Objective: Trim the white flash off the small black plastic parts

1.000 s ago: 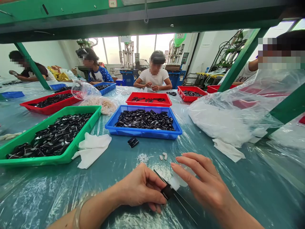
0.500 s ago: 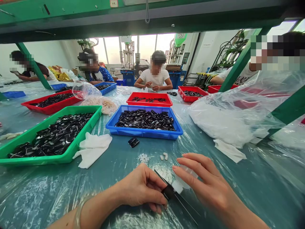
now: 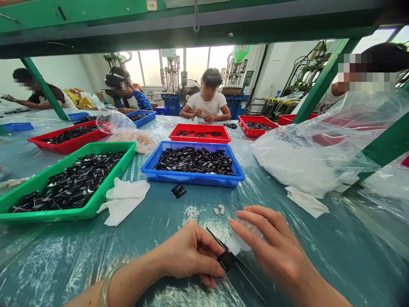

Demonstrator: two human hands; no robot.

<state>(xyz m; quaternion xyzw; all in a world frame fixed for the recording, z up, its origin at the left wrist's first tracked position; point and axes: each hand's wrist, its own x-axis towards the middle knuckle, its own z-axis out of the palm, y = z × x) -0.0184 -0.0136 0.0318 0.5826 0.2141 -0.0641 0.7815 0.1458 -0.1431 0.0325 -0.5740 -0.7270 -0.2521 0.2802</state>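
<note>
My left hand (image 3: 194, 251), at the lower middle, pinches a small glossy black plastic piece (image 3: 226, 261) between thumb and fingers. Thin metal tweezers (image 3: 247, 273) pass close by the piece, with two slender legs pointing to the lower right; whether the hand also grips them is unclear. To the right, my right hand (image 3: 281, 247) is open, its fingers stretched and slightly spread over a translucent whitish item (image 3: 251, 234), partly hidden. A smaller white bit (image 3: 234, 246) shows between the hands. Beyond them lie several short white pieces (image 3: 219, 209) and a scatter of tiny clear bits (image 3: 191, 213).
Ahead stands a blue tray (image 3: 194, 178) of black pieces, with a few loose black pieces (image 3: 178, 191) before it. A green tray (image 3: 89, 209) and white cloth (image 3: 124, 200) lie left. At right are a plastic bag (image 3: 297, 157) and green post (image 3: 383, 140). Several people sit around.
Both hands hold nearly the same pose; the right hand has shifted very slightly left. At far left, a co-worker's arm has reached outward.
</note>
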